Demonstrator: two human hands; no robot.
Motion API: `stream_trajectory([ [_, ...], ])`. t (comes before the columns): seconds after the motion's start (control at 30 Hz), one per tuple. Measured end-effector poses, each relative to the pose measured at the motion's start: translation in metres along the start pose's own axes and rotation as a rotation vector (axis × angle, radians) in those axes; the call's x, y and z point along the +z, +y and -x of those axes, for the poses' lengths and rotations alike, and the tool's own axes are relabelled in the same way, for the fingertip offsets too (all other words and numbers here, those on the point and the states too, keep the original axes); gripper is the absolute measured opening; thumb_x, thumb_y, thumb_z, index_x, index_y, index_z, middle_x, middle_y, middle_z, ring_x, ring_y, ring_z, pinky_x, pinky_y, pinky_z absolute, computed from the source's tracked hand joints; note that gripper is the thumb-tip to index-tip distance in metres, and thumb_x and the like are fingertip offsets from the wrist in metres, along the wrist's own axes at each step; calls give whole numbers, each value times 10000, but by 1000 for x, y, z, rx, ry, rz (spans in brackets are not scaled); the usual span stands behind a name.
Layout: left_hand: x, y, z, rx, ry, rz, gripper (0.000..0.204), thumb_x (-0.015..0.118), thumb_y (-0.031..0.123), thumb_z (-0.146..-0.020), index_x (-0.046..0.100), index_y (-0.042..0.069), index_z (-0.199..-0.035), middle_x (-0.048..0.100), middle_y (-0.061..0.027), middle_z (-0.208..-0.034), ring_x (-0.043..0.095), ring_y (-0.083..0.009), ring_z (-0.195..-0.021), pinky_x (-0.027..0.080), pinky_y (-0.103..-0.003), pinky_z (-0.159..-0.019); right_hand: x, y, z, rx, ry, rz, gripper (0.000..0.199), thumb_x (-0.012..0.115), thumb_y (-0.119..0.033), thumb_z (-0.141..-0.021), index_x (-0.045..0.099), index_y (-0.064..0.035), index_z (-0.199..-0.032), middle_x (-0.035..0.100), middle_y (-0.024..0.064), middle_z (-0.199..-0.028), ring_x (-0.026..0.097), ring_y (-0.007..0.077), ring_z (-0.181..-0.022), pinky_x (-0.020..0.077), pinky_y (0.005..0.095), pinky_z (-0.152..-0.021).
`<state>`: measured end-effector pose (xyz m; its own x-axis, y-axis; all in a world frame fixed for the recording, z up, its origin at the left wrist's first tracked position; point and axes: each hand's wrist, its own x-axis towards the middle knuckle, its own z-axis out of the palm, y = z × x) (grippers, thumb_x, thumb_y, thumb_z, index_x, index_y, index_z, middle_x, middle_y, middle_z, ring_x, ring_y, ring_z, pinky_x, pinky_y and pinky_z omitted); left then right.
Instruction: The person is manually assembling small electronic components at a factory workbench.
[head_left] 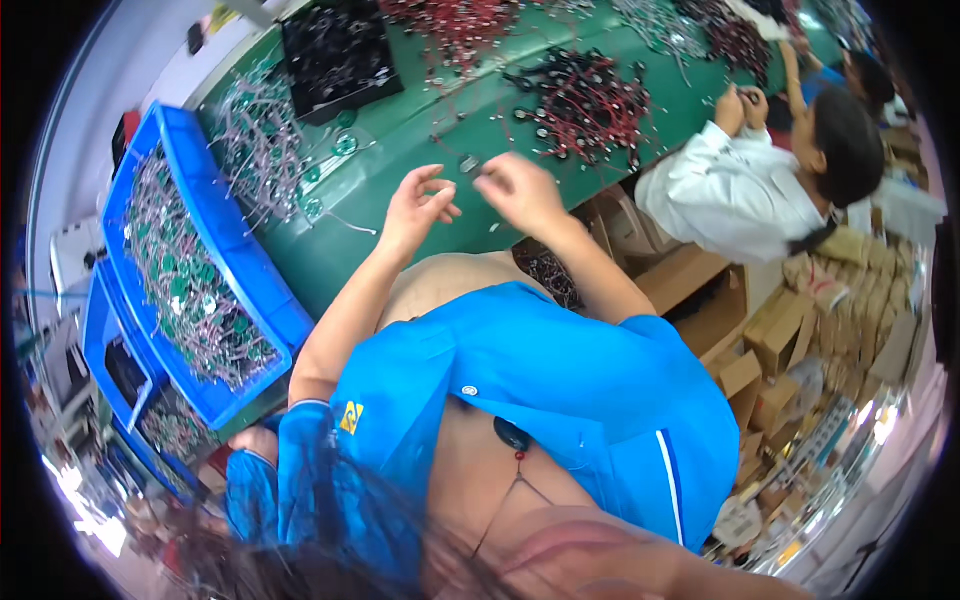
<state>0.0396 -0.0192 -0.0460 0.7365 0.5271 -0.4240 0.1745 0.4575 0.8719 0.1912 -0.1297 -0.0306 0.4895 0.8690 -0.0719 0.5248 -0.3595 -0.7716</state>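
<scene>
Both of my hands are above the green work table (400, 150), a short gap apart. My left hand (418, 208) has loosely curled fingers that stand apart, with nothing visible in them. My right hand (524, 196) is slightly blurred. Its thumb and fingers are drawn together, and whatever they may hold is too small to make out. Just beyond its fingertips is a small round silvery part (469, 162) with a thin wire; I cannot tell whether the hand touches it. Further off to the right lies a heap of red and black wired parts (590, 108).
At left, a blue bin (260, 285) holds green round boards with pale wires. More such wired boards (262, 140) lie beside it. A black box (340, 60) stands at the back. A co-worker in white (715, 190) works at right, near cardboard boxes (780, 330).
</scene>
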Motion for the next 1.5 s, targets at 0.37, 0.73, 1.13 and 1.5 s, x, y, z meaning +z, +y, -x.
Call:
stream_trajectory([
  [0.37, -115, 15, -90, 400, 566, -620, 144, 554, 55, -815, 602, 6, -942, 618, -102, -853, 599, -165, -696, 477, -279, -625, -110, 140, -86, 336, 345, 873, 304, 655, -333, -735, 608, -115, -941, 603, 77, -898, 571, 270, -849, 449, 396, -708],
  [0.73, -166, 53, -176, 99, 378, -1624, 247, 649, 204, -719, 595, 54, -908, 589, -106, -921, 561, -298, -894, 479, -374, -754, -12, 70, -148, -142, 344, 472, 131, 619, -207, -750, 620, -112, -840, 599, 56, -828, 555, 266, -820, 429, 415, -696],
  [1.13, -168, 45, -168, 607, 554, -1349, 154, 519, 137, -842, 559, 65, -971, 581, -111, -906, 534, -311, -848, 440, -389, -736, 111, 86, -203, -25, 75, 760, 298, 619, -276, -711, 536, -39, -873, 551, 110, -856, 535, 268, -847, 435, 409, -684],
  [1.5, -136, 86, -143, 598, 578, -932, 176, 499, 118, -869, 580, 58, -1012, 547, -123, -830, 573, -228, -624, 455, -325, -576, 88, 54, -181, 99, 91, 255, 249, 632, -162, -726, 515, -51, -917, 582, 106, -855, 529, 267, -925, 411, 411, -732],
])
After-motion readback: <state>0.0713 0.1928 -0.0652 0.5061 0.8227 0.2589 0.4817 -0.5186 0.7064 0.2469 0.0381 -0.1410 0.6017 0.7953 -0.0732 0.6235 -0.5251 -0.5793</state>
